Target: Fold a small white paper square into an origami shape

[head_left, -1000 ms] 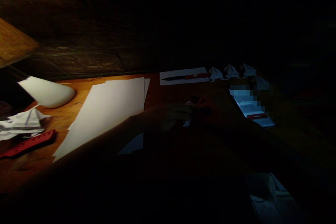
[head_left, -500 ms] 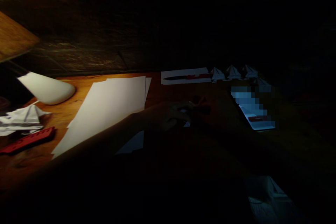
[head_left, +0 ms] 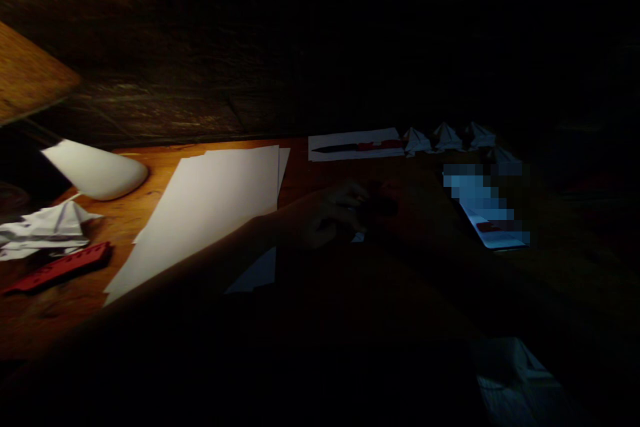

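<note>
The scene is very dark. My left hand [head_left: 315,217] and my right hand [head_left: 400,210] meet at the middle of a wooden table [head_left: 160,167], fingers curled together round a small piece of white paper [head_left: 357,236] that barely shows between them. My left forearm crosses a stack of white paper sheets [head_left: 215,207]. The right hand is almost lost in shadow.
A lit phone [head_left: 487,210] lies right of my hands. Behind it stand three small folded paper figures [head_left: 445,138] and a sheet with a red-handled knife [head_left: 357,145]. At the left are a white lamp head [head_left: 95,170], crumpled folded paper [head_left: 47,227] and a red ruler [head_left: 60,267].
My fingers have shifted slightly on the small paper, which shows less now. The view has drifted a little; nothing else moved.
</note>
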Demonstrator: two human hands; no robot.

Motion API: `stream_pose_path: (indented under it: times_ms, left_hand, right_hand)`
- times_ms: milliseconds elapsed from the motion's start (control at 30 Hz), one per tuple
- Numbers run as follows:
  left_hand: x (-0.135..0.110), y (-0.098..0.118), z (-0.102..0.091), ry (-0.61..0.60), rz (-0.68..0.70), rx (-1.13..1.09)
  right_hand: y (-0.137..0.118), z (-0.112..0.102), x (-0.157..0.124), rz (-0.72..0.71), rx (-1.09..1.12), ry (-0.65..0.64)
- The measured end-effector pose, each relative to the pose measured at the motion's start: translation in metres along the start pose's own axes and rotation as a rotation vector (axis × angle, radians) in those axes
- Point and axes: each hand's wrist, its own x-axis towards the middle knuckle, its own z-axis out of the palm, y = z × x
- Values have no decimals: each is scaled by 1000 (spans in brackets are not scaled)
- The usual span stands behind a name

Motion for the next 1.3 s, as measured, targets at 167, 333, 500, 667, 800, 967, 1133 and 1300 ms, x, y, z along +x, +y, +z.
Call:
stream_pose_path:
  times_ms: [167,333,500,667,800,967,1133,1300]
  left_hand:
    - [0,1,0,0,-14,6]
    - [1,2,-1,1,-19,-12]
    - [0,-1,-1,-35,-47,24]
    - [0,-4,-3,-49,-33,52]
    - [1,-4,-4,-54,-1,65]
    - [0,-4,-4,-59,-6,86]
    - [1,-1,-5,-60,-15,69]
    - [3,1,-6,-68,15,78]
  right_hand:
    - [-9,-8,-2,10,-2,-30]
    - [-11,-9,-3,-11,26,-47]
    - [-11,-9,-4,-54,98,-50]
    - [-9,-6,-5,-91,136,-76]
    - [-1,-4,-7,-143,134,-84]
    - [-4,-10,-8,-199,149,-97]
    - [-9,-17,-9,-175,122,-133]
    - [-4,-18,-8,-215,114,-146]
